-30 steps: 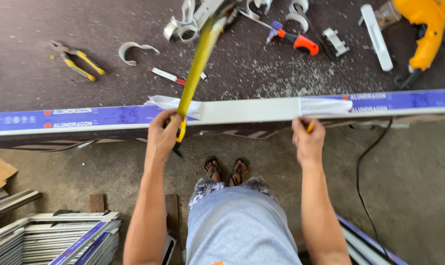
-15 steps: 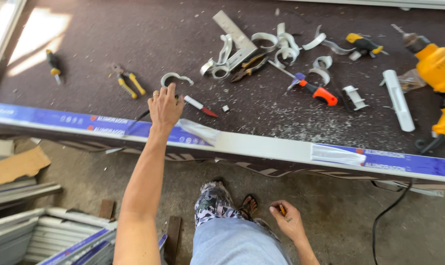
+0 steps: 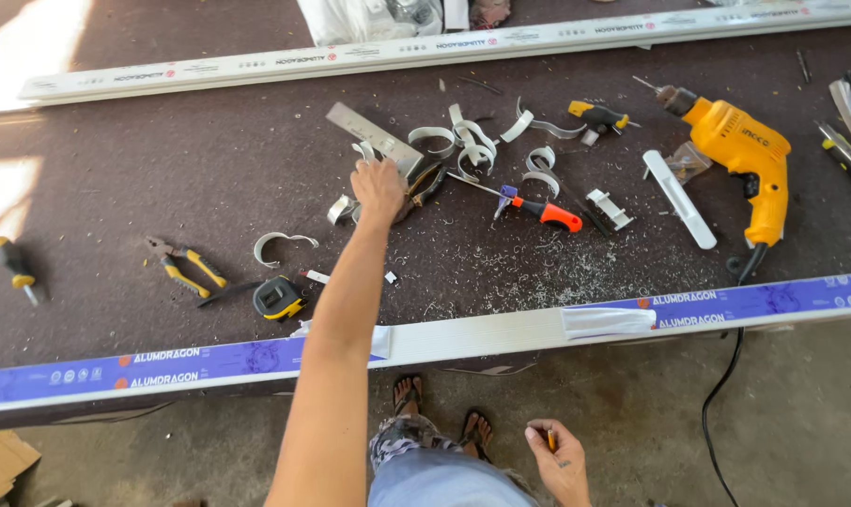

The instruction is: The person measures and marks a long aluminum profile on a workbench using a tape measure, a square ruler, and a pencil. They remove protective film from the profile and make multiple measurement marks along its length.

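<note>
Your left hand [image 3: 379, 186] is stretched far across the dark surface [image 3: 162, 178], palm down, fingers spread loosely and closed on nothing. Its fingertips rest at the near end of the flat metal square [image 3: 374, 137], which lies slanted toward the far left. Under the heel of that hand sit curled metal clips [image 3: 343, 208], and just right of it lie dark pliers [image 3: 425, 184].

Your right hand [image 3: 559, 460] hangs low, off the near edge of the surface and over the floor, curled around a small pencil [image 3: 550, 438] whose yellow tip shows between the fingers.

Your forearm crosses a long profile [image 3: 501, 333] laid along the near edge, its blue film peeled back in the middle. Left of your arm sits a tape measure [image 3: 280, 299], with yellow-handled pliers [image 3: 183, 267] further left. Right of your hand lies an orange-handled screwdriver [image 3: 538, 207], more bent strips [image 3: 468, 141] beyond it, and a yellow drill [image 3: 740, 155] far right, its cord running off the near edge. A second profile [image 3: 425, 52] runs along the far side.
</note>
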